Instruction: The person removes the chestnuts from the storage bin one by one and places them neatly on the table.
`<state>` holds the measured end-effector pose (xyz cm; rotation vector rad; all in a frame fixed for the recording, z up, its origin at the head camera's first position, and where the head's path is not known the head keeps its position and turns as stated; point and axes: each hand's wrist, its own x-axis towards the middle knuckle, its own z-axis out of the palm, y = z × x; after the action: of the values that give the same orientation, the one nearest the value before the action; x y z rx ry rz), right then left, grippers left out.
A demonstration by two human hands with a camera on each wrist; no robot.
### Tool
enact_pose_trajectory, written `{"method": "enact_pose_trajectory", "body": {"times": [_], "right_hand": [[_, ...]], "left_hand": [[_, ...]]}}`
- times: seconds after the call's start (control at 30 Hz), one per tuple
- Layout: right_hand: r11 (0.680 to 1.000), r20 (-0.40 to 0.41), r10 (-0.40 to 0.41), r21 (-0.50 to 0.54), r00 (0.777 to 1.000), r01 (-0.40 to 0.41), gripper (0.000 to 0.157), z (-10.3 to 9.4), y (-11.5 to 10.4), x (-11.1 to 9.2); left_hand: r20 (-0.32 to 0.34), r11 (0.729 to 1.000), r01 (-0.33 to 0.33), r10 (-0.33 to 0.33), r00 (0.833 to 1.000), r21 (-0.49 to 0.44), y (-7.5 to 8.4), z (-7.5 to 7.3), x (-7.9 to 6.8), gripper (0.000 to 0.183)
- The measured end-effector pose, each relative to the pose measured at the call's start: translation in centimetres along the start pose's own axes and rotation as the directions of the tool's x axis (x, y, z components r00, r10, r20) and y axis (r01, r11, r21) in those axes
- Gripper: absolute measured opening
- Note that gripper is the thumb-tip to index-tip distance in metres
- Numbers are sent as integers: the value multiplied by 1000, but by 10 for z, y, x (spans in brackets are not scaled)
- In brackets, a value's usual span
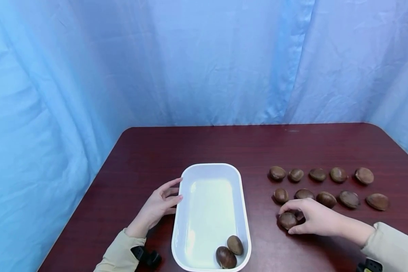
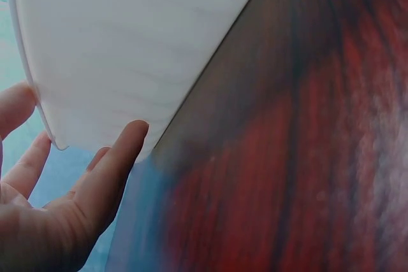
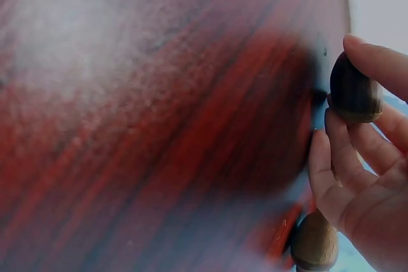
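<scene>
A white rectangular tray (image 1: 209, 211) with rounded corners lies on the table; two brown oval nut-like seeds sit at its near right corner, one browner (image 1: 226, 257) and one lighter (image 1: 235, 244). My left hand (image 1: 159, 206) rests against the tray's left side, fingertips touching its rim and outer wall, fingers fairly straight. At the right, my right hand (image 1: 314, 219) pinches a nut-like seed (image 1: 288, 220) between thumb and fingers, at or near the tabletop. In the right wrist view that same seed (image 3: 355, 90) looks dark above and lighter at its lower end.
Two rows of similar seeds lie beyond my right hand: a far row (image 1: 317, 174) and a nearer row (image 1: 349, 199), partly covered by the hand. The dark red table (image 1: 149, 158) ends at blue curtains (image 1: 204, 68) behind and on the left.
</scene>
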<state>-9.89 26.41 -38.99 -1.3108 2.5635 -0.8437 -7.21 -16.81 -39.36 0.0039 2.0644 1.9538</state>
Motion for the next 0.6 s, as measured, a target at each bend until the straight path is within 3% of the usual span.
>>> {"method": "enact_pose_trajectory", "body": {"times": [0.27, 0.6], "right_hand": [[996, -44, -79, -47, 996, 77, 38, 7, 2, -2], [996, -38, -86, -32, 996, 85, 37, 4, 2, 2]], "left_hand": [[4, 1000, 0, 0, 1000, 0, -2, 0, -1, 62], [12, 1000, -15, 15, 1000, 10, -2, -1, 1, 62]]}}
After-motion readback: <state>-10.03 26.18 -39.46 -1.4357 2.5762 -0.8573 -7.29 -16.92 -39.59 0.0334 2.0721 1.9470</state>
